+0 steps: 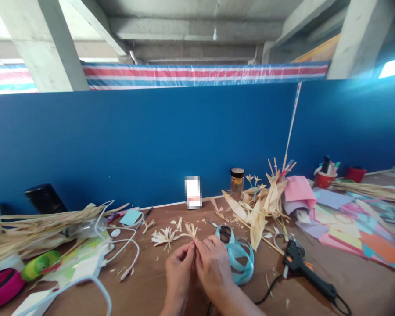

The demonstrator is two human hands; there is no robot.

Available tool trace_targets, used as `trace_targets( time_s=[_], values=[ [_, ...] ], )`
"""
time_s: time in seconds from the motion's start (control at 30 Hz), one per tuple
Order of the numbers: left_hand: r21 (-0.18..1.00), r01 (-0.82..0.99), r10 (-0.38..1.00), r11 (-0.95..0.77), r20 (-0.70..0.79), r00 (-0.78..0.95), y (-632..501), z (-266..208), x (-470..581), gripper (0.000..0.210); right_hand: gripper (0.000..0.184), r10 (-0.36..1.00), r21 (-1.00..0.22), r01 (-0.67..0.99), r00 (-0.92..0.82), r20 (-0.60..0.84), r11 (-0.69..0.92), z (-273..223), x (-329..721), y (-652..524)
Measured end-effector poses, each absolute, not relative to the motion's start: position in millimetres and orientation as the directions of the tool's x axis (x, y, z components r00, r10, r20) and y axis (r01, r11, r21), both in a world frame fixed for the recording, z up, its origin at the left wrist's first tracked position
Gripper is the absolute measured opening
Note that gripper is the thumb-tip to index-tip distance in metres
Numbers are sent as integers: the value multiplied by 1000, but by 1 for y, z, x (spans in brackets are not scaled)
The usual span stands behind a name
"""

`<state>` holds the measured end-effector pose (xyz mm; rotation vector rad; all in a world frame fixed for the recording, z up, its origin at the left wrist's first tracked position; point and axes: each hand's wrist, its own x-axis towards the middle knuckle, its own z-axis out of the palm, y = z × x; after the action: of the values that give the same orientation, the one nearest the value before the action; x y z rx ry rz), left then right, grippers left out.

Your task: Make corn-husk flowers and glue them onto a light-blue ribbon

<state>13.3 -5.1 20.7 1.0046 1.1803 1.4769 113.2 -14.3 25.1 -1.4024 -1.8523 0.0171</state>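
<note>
Near the front middle of the table, my left hand point(180, 268) and my right hand point(213, 260) meet at their fingertips. Both are closed in a pinch at the base of a small pale corn husk flower point(191, 231), whose petals stick up beyond the fingers. What lies right between the fingertips is hidden. Another husk flower point(165, 237) lies on the table just left of the held one. Close to my right hand are a coil of light blue ribbon point(242, 265) and a pair of scissors point(224, 233), partly covered by the ribbon.
A black glue gun point(307, 267) lies on the right, its cord running toward my right arm. Dried husks point(258, 219), a lidded jar point(237, 183) and coloured paper point(339, 219) stand behind. White cables point(133, 245) and a tape roll point(3, 289) lie left.
</note>
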Motion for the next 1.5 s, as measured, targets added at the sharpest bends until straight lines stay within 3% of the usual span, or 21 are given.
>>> trace_targets(
  time_s=[0.1, 0.23, 0.37, 0.57, 0.8, 0.97, 1.17, 1.33, 1.5],
  values=[
    [971, -238, 976, -35, -18, -218, -6, 21, 14, 26, 21, 858, -623, 692, 7, 513, 366, 25, 115, -12],
    [919, -389, 971, 64, -148, -190, -2, 14, 15, 30, 19, 940, -861, 418, 45, 339, 291, 19, 118, -5],
    [855, -502, 961, 134, -236, -146, 2, 8, 17, 31, 18, 963, -930, 265, 18, 269, 255, 13, 120, 0],
    [831, -507, 960, 229, -279, -24, 2, 13, 16, 28, 20, 949, -896, 341, 26, 313, 286, 12, 123, 1],
    [925, -364, 982, 108, -155, -104, 2, 14, 14, 11, 19, 929, -806, 506, 28, 369, 305, 14, 129, 1],
    [899, -405, 970, 166, -224, -98, 4, 12, 14, 14, 15, 918, -765, 569, 43, 393, 301, 14, 131, 0],
    [862, -466, 953, 200, -282, -111, 4, 14, 11, 13, 15, 903, -671, 649, -57, 426, 358, 14, 129, -3],
    [758, -567, 912, 322, -409, -29, 5, 13, 7, 5, 15, 905, -602, 726, -66, 419, 332, 13, 131, -2],
    [745, -616, 913, 255, -396, -101, 7, 13, 5, 3, 14, 910, -556, 767, -85, 407, 320, 13, 132, -2]
  ],
)
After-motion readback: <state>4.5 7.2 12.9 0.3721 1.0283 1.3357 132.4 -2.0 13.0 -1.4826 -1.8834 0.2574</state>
